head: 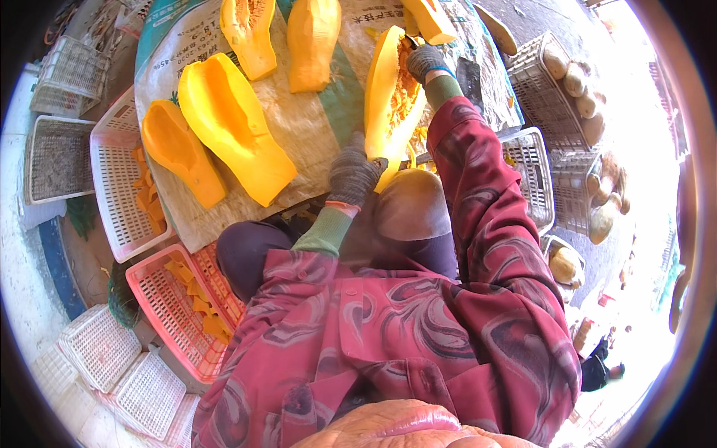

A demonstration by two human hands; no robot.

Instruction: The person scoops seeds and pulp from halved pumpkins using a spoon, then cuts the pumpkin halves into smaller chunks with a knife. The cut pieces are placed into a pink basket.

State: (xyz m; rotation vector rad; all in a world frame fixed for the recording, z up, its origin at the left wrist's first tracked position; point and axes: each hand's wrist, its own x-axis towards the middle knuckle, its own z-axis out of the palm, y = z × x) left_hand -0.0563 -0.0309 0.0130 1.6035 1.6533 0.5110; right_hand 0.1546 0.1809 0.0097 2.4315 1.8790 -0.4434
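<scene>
A peeled pumpkin half (381,106), its seeds and stringy pulp showing, lies on a woven plastic sheet (302,134) before me. My left hand (355,173), in a grey knit glove, grips its near narrow end. In the same kind of glove, my right hand (428,60) is closed round a dark tool at the far end of the pulp; the tool is mostly hidden, so its kind is unclear. To the left lie two hollowed pumpkin halves (235,129). Farther off are a seeded half (249,33), a peeled pumpkin piece (313,45) and another piece (431,22).
A wide dark blade (469,81) lies right of my right hand. Crates with orange pieces stand at left, one white (129,224) and one pink (162,302). Crates of unpeeled pumpkins (532,84) stand at right. A person (596,369) is far off at lower right.
</scene>
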